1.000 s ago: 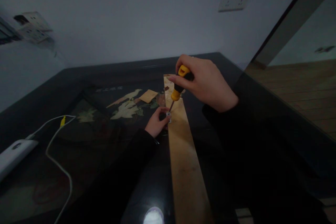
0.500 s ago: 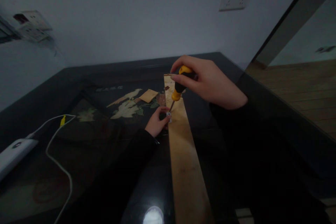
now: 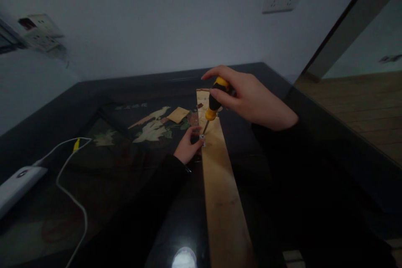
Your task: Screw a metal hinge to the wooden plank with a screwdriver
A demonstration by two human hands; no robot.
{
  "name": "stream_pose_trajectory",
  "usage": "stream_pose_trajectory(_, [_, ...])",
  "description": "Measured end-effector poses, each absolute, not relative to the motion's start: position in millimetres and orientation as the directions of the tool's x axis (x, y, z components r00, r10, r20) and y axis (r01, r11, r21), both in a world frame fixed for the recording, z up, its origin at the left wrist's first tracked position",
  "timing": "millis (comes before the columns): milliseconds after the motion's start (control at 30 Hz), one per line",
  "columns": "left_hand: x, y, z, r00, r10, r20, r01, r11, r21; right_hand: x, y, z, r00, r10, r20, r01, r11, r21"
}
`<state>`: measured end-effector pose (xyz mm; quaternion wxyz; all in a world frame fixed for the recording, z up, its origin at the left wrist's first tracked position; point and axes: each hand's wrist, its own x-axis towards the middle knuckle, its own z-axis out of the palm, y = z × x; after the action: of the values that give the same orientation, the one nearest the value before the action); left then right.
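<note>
Two hands show: the left hand (image 3: 187, 147) and the right hand (image 3: 251, 98). There is one yellow-and-black screwdriver (image 3: 214, 102), one long pale wooden plank (image 3: 220, 184), one small tan square scrap (image 3: 177, 114), one white oblong device (image 3: 19, 184), one white cable (image 3: 67, 194) and one dark glossy worktop (image 3: 78, 104).

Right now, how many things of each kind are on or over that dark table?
screwdriver: 1, held in the right hand
wooden plank: 1
small tan piece: 1
white device: 1
white cable: 1
Total: 5
</note>
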<state>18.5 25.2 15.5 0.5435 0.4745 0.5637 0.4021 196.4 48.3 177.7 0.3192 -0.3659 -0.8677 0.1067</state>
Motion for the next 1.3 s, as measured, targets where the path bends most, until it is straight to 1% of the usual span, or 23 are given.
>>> stream_pose_trajectory(167, [19.1,25.8,22.3,-0.001,0.943,-0.333,0.049,0.332,0.942,194.2,49.5,175.2,-0.507,0.716,0.480,0.590,0.694,-0.413])
stream_pose_trajectory(400, [13.5,26.0,27.5,0.041,0.914,-0.403,0.042,0.401,0.915,193.1,49.1,175.3,-0.493,0.733,0.468,0.627,0.673,-0.393])
stream_pose_trajectory(567, [7.8,32.4,31.6,0.092,0.912,-0.399,0.054,0.396,0.917,193.7,49.3,174.4,-0.493,0.739,0.459,0.633,0.667,-0.393])
stream_pose_trajectory(733, [8.8,37.2,27.5,0.051,0.948,-0.313,0.035,0.311,0.950,194.2,50.0,173.7,-0.503,0.738,0.449,0.621,0.671,-0.406])
stream_pose_trajectory(800, [9.0,37.8,26.4,0.035,0.953,-0.299,0.037,0.298,0.954,194.2,49.9,173.8,-0.505,0.737,0.449,0.608,0.673,-0.422])
stream_pose_trajectory(1067, [3.9,42.7,28.9,0.077,0.923,-0.378,0.052,0.375,0.926,197.5,48.2,173.0,-0.587,0.700,0.407,0.498,0.708,-0.501])
stream_pose_trajectory(1200, [3.2,43.6,32.8,0.095,0.907,-0.410,0.050,0.407,0.912,196.9,47.8,173.1,-0.591,0.693,0.413,0.485,0.715,-0.504])
stream_pose_trajectory(1300, [3.5,43.1,36.0,0.113,0.898,-0.425,0.022,0.426,0.905,192.6,47.8,172.0,-0.567,0.704,0.427,0.516,0.708,-0.483])
